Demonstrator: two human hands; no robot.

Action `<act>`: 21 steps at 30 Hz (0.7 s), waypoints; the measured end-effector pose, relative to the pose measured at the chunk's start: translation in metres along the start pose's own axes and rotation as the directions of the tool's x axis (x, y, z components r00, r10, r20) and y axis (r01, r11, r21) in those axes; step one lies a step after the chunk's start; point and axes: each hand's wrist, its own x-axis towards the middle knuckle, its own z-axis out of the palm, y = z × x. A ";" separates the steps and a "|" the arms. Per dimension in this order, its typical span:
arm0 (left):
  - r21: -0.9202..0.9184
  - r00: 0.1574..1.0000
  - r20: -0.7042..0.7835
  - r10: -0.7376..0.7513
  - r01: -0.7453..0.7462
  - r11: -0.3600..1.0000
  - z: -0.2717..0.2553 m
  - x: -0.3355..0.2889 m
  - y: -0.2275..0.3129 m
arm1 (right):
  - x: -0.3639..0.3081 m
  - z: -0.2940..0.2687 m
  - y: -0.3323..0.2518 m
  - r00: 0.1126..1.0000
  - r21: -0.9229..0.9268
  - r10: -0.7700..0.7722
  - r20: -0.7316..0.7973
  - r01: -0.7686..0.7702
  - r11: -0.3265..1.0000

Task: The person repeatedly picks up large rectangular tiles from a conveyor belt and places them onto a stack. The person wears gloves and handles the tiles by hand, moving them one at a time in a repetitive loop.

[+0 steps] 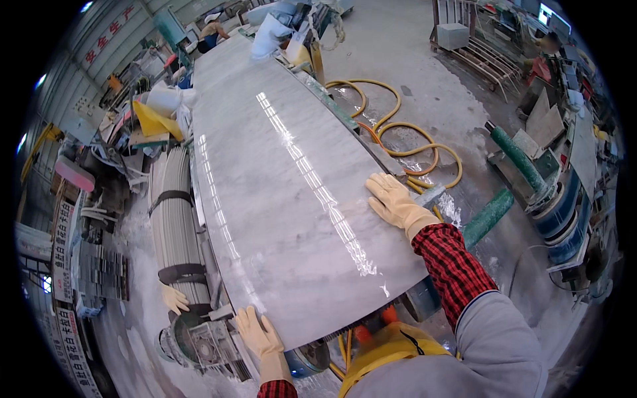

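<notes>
A large polished stone slab [245,192], white-grey with faint veins, stretches away from me on a long machine bed. My right hand [397,202], in a cream rubber glove, lies flat on its right edge with the fingers stretched out. My left hand [259,335], gloved alike, rests at the near left corner with fingers extended; whether the palm bears on the slab or its side I cannot tell. Neither hand holds anything. Another cream glove [174,298] lies left of my left hand, by a motor [209,345].
A strapped bundle of long grey strips [174,212] runs along the slab's left side. Yellow hoses [424,146] coil on the wet floor at right. Green rollers [488,215] stick out beside my right arm. A person [213,32] bends at the far end.
</notes>
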 end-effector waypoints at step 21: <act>-0.054 0.961 0.118 0.249 -0.244 0.968 -0.013 -0.034 -0.031 | -0.235 -0.082 -0.243 0.981 0.291 0.187 -0.044 -0.166 0.942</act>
